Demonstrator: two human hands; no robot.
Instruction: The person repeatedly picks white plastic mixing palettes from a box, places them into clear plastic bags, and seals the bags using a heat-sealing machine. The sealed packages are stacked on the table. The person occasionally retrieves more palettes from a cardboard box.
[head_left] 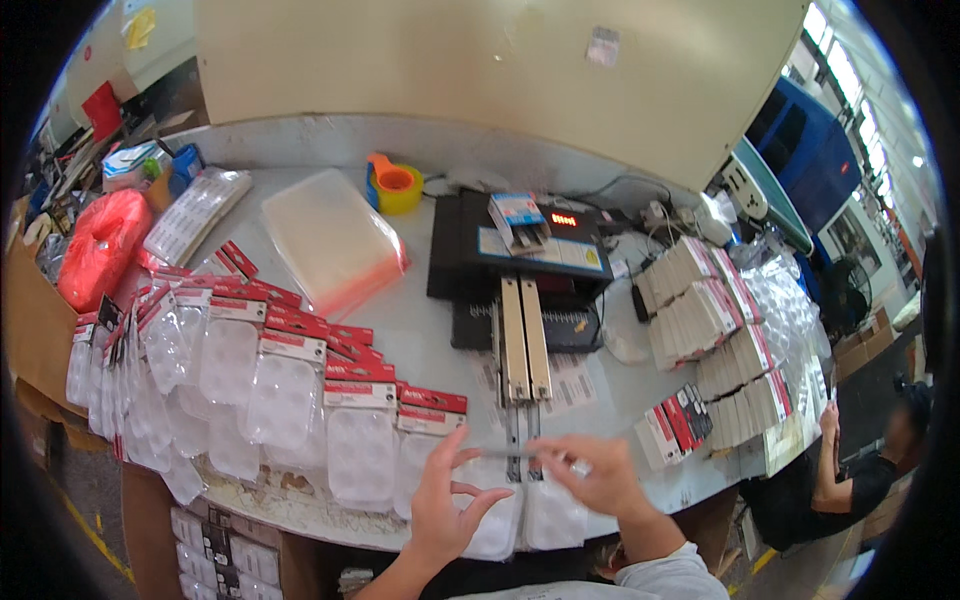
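My right hand pinches a thin grey strip, perhaps a stick of staples, at its right end. The strip lies level above two metal rails. My left hand is open, thumb and forefinger apart, its fingertips at the strip's left end; whether they bear on it is unclear. Two long rail magazines stick out toward me from a black bench machine, like an electric stapler, with red lit digits. A small blue and white box sits on top. Clear blister packs lie beneath my hands.
Red-headed blister packs overlap along the left front edge. Stacked cards and clear plastic trays are at right. Behind lie a stack of clear sheets, a yellow tape roll and red bundle. A seated person works at far right.
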